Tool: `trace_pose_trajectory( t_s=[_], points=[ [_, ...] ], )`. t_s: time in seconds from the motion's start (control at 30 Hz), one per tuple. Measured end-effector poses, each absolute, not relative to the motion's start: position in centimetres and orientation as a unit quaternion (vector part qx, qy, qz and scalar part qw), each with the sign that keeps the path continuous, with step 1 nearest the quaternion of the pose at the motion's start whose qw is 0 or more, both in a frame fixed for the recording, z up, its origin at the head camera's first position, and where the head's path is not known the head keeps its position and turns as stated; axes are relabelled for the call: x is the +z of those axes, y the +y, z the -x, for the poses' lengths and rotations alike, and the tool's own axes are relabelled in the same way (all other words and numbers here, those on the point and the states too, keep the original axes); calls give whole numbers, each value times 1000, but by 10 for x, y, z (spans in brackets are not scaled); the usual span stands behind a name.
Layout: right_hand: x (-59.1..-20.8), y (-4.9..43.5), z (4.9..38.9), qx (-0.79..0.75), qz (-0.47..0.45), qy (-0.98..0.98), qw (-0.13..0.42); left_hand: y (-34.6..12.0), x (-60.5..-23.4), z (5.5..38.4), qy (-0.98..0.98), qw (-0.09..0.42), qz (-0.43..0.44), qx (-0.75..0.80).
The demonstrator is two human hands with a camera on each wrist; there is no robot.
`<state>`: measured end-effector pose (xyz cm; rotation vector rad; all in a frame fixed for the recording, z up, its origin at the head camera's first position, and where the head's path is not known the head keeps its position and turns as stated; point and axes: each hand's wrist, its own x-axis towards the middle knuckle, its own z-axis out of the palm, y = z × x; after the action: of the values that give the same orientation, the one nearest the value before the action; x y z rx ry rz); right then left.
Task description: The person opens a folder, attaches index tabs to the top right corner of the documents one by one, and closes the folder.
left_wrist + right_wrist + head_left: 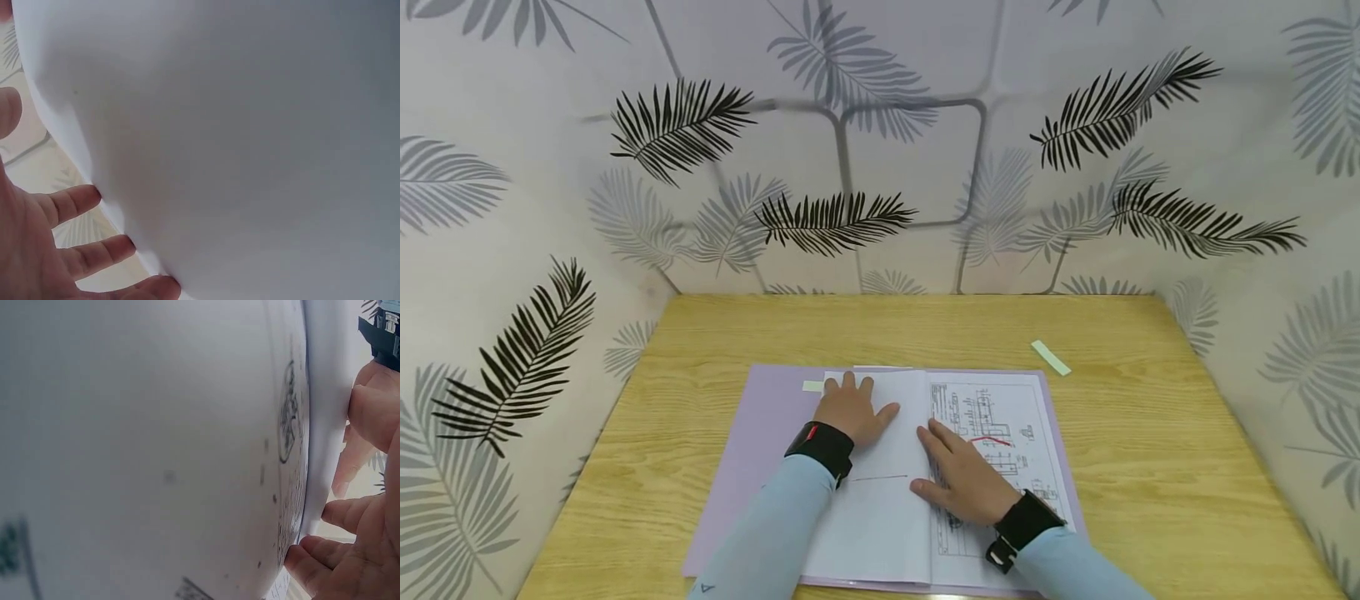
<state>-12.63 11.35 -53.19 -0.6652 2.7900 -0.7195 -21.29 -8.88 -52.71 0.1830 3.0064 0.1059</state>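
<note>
Lilac folder [756,450] lies open at six o'clock on the bench [1172,433]; left hand [853,414] spread flat on the white page [880,533], right hand [966,479] resting straight-fingered by the fold, neither gripping anything.

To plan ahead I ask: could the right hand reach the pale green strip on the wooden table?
Probably yes: the pale green strip lies uncovered on the table, beyond the lilac folder, and nothing stands between it and the right hand.

I'm standing by what looks like a small paperwork nook, home or office I can't tell: a wood-grained worktop [1150,450] with pale leaf-patterned hangings [910,167] on three sides, an open lilac folder [756,454] and a technical drawing [1037,417].
</note>
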Motion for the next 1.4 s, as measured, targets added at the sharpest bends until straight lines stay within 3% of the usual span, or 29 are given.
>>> trace_pose_trajectory(
  t_s=[0.5, 1.03, 1.4],
  points=[
    [-511, 137, 131, -295, 197, 926, 132, -88, -520, 203, 997, 46, -47, 42],
    [-489, 273, 209, -281, 6, 960, 9, -78, -491, 196, 996, -14, -72, 57],
    [-504, 289, 238, -235, -69, 969, 18, -61, -475, 186, 990, -32, -120, 61]
  ],
)
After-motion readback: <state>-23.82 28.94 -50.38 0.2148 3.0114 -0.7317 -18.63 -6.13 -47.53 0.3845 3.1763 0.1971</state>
